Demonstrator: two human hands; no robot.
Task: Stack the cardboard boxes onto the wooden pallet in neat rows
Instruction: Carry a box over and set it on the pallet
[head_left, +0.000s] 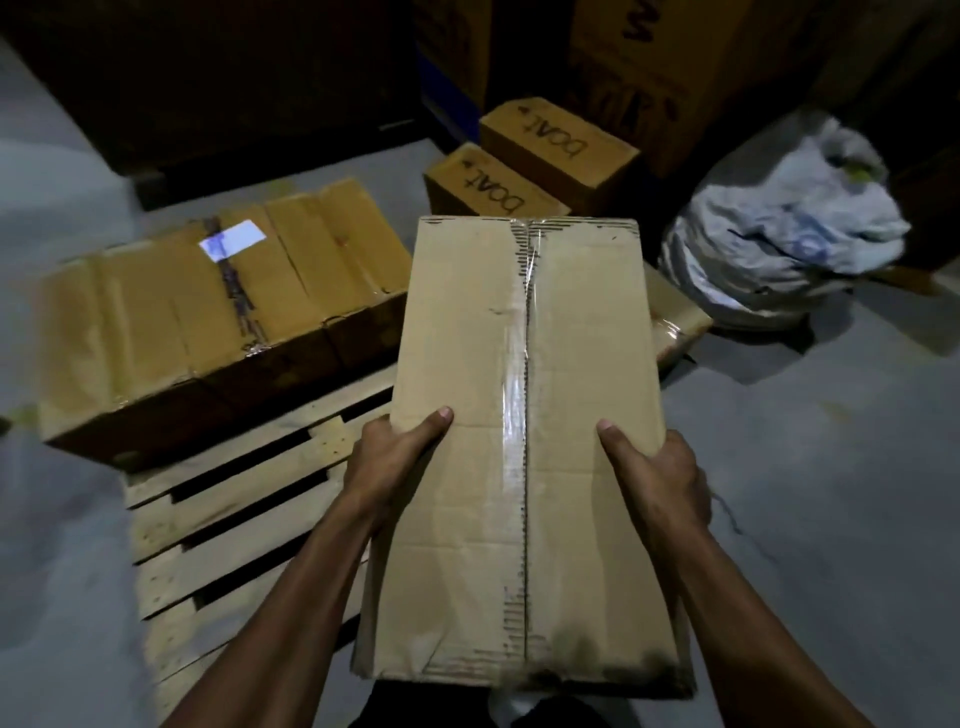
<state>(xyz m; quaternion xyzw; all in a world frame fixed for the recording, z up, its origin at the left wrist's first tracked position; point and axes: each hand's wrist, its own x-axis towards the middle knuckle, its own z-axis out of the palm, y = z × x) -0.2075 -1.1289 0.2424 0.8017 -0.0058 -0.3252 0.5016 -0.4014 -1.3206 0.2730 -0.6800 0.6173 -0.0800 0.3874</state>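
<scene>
the long cardboard box (524, 441) hangs over the pallet's (234, 499) right edge, long axis running twelve to six, left hand (400, 457) and right hand (660, 478) clamped on its sides, the placed row (208, 312) lying toward ten o'clock.

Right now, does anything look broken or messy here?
A little. The held box has rough, torn tape along its middle seam and a dark smudge near its close edge. The boxes on the pallet have dented tops. A crumpled plastic bag slumps on the floor beyond.
</scene>
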